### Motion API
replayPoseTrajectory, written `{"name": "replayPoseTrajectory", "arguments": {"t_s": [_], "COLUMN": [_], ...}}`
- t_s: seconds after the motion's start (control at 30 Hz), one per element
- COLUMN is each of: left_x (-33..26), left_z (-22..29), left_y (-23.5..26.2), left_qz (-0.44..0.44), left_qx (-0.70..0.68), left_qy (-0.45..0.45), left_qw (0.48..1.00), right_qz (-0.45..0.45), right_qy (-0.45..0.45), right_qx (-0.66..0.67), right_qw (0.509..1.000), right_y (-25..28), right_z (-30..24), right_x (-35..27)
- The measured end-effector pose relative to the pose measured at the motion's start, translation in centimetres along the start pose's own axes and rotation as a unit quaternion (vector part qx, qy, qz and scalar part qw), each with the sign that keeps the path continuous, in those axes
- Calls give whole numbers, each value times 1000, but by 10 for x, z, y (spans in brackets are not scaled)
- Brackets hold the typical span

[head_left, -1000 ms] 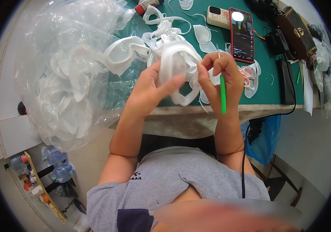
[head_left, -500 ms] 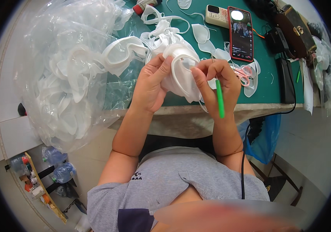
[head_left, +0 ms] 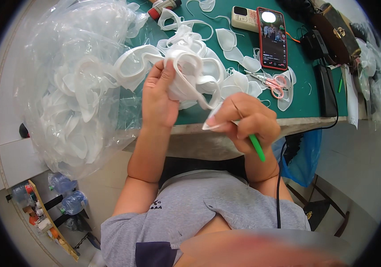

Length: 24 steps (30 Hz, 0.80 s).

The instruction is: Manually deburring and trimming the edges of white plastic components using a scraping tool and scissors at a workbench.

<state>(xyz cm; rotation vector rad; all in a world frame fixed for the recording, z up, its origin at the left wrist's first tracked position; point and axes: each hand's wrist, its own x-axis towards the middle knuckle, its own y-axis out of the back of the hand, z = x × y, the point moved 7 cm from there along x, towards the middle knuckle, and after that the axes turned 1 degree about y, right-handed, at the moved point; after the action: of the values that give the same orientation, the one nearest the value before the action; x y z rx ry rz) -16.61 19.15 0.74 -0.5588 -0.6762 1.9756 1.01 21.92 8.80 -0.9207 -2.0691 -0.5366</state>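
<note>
My left hand (head_left: 158, 100) grips a soft, milky-white goggle-shaped frame (head_left: 178, 84) over the near part of the green table, its thumb on the rim. Through the frame's openings more white pieces show behind. To the right and nearer my body, my right hand (head_left: 255, 118) is closed. It pinches a small pointed piece of white, half-clear sheet (head_left: 212, 119) between thumb and forefinger. A slim tool with a bright green handle (head_left: 257, 147) lies in the same hand, its working end hidden by the fingers. Whether the sheet piece still touches the frame, I cannot tell.
A clear plastic bag (head_left: 81, 107) full of similar white frames covers the left side. Loose white cut-outs (head_left: 227, 40), pink-handled scissors (head_left: 277, 89), a phone (head_left: 272, 44) and a beige device (head_left: 243, 18) lie on the green table (head_left: 304, 100). A black cable (head_left: 282, 178) hangs on the right.
My right hand has drawn away from the frame, down toward my body, with a pinched white piece in it. My left hand has shifted slightly left and tilted the frame.
</note>
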Motion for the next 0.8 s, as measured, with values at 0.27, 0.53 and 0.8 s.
{"name": "replayPoseTrajectory", "arguments": {"t_s": [0.27, 0.53, 0.8], "left_x": [-6, -18, 14], "left_z": [1, 2, 46], "left_y": [5, -27, -39], "left_qz": [-15, -67, -89], "left_qx": [48, 97, 131], "left_qy": [20, -11, -170], "left_qw": [999, 993, 973], "right_qz": [53, 21, 121], "right_qy": [-194, -253, -202], "right_qx": [-333, -112, -5], "right_qw": [921, 961, 972], "right_y": [48, 11, 18], "right_z": [36, 44, 41], "right_x": [-3, -11, -19]}}
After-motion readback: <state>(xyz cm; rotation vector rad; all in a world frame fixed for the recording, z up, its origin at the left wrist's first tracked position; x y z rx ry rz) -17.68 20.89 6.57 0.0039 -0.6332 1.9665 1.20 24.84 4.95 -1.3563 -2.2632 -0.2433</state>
